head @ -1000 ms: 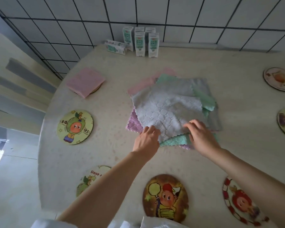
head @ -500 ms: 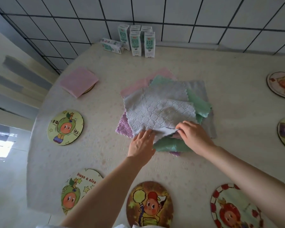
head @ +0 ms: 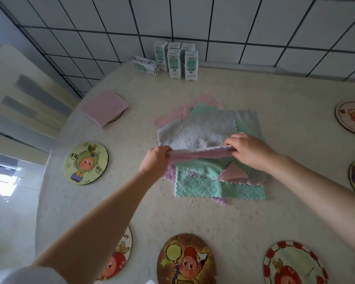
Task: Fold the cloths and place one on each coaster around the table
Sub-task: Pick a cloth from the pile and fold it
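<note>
Cloths lie in a loose, overlapping heap in the middle of the surface, pink, green, lilac and grey all askew; the grey cloth is on top, and you have its near edge raised off the heap. Your left hand is curled round the near-left corner and your right hand pinches the near-right corner, with the edge drawn fairly taut between them. The strip showing between your hands is pink; I cannot tell whether that is the grey cloth's reverse or a second cloth caught up with it, so check before you lift further.

One folded pink cloth already sits on a coaster near the far-left edge; the green coaster at the left edge and the other coasters along the near and right edges are bare, so most of the task looks to lie ahead.

Expect these to handle as light, limp, fluffy things; they will sag wherever you do not hold them, and the nap will probably cling to the cloth beneath and drag it along. Take hold at the corners, as you are; keep the edge stretched; carry it over to meet the far corners for a clean fold. Nothing here is fragile; the milk cartons at the far edge stand well apart from the heap.
</note>
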The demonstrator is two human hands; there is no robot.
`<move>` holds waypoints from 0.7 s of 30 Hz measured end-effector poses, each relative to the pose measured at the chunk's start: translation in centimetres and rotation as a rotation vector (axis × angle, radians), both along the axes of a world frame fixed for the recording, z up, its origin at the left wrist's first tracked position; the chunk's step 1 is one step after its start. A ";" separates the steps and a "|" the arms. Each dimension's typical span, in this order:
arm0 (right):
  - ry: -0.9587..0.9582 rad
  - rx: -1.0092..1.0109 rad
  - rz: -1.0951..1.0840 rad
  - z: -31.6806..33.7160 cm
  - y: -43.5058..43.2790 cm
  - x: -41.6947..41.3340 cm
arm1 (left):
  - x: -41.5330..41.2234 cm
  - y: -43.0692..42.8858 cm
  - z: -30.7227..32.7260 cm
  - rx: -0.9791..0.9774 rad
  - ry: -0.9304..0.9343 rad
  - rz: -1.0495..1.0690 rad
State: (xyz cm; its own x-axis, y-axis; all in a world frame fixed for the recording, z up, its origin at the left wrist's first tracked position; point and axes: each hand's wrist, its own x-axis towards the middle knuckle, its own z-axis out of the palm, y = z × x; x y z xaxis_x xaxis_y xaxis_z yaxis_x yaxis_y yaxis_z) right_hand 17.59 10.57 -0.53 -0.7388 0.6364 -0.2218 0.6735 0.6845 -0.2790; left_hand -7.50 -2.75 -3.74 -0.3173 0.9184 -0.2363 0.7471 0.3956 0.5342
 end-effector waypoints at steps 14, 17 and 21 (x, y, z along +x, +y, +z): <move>0.470 0.015 -0.280 10.1 -0.8 -10.2 | -10.7 -1.4 11.4 0.422 -0.002 0.219; 0.515 0.026 -0.224 11.3 -2.5 -13.9 | -14.1 -3.4 13.3 0.483 0.077 0.247; 0.572 0.045 -0.117 11.8 -5.9 -18.3 | -18.2 -7.9 14.2 0.591 0.210 0.218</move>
